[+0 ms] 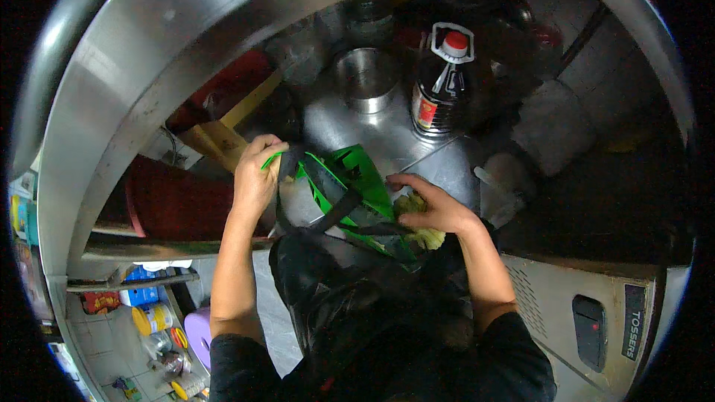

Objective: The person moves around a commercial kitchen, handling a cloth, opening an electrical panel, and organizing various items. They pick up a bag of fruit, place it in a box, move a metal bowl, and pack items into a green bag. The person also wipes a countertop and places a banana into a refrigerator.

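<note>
A green shopping bag (366, 178) with dark straps is tilted in front of my body, above the lower metal shelf. My left hand (254, 178) pinches the bag's green edge at its left side, beside a black strap (289, 163). On the bag's right side, my right hand (438, 206) is curled around a crumpled yellow-green thing (430, 238), perhaps leafy vegetables. That thing lies against the bag's edge and is partly covered by my fingers. Shadow hides much of the bag's inside.
Beyond the bag stand a steel pot (368, 101) and a large dark bottle (441, 103) with a red cap. A cardboard box (215, 142) and dark red containers (173, 201) are at left. A metal-fronted appliance (550, 296) stands at right. The steel counter edge (151, 39) curves overhead.
</note>
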Motion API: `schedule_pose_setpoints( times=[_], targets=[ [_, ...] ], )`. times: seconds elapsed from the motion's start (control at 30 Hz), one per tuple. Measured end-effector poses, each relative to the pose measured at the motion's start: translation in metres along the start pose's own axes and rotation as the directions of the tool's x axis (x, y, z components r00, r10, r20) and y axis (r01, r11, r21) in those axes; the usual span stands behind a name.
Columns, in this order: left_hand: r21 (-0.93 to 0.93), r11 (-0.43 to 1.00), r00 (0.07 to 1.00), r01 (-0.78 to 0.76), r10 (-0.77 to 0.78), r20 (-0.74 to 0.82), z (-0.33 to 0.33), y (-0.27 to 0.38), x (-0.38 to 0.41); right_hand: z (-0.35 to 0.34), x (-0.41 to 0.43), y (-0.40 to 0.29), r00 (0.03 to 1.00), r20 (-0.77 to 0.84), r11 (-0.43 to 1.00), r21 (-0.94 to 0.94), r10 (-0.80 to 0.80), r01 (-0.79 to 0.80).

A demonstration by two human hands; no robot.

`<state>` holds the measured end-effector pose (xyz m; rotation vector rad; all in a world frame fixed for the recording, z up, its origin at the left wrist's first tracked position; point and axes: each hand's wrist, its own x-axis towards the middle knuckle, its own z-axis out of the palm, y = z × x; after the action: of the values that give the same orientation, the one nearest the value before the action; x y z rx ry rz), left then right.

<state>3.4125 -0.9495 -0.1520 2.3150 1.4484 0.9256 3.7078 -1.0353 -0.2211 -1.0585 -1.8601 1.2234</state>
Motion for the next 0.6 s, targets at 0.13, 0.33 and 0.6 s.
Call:
schedule_pose_setpoints(
  times=[0.13, 0.33, 0.6],
  targets=[
    [-0.037, 0.999, 0.999, 0.032, -0.032, 0.009, -0.003, -0.009, -0.008, 0.022, 0.002, -0.056, 0.993, -0.005, 0.945, -0.306, 0.12, -0.116],
    [-0.144, 0.989, 0.997, 0.028, -0.018, 0.071, -0.007, -0.007, -0.006, 0.048, 0.005, -0.082, 0.977, -0.124, 0.828, -0.519, 0.174, -0.213],
    [-0.203, 0.979, 0.988, -0.009, 0.04, 0.148, -0.031, -0.026, -0.038, 0.022, 0.024, -0.06, 0.994, -0.027, 0.761, -0.642, 0.101, -0.095]
  ],
)
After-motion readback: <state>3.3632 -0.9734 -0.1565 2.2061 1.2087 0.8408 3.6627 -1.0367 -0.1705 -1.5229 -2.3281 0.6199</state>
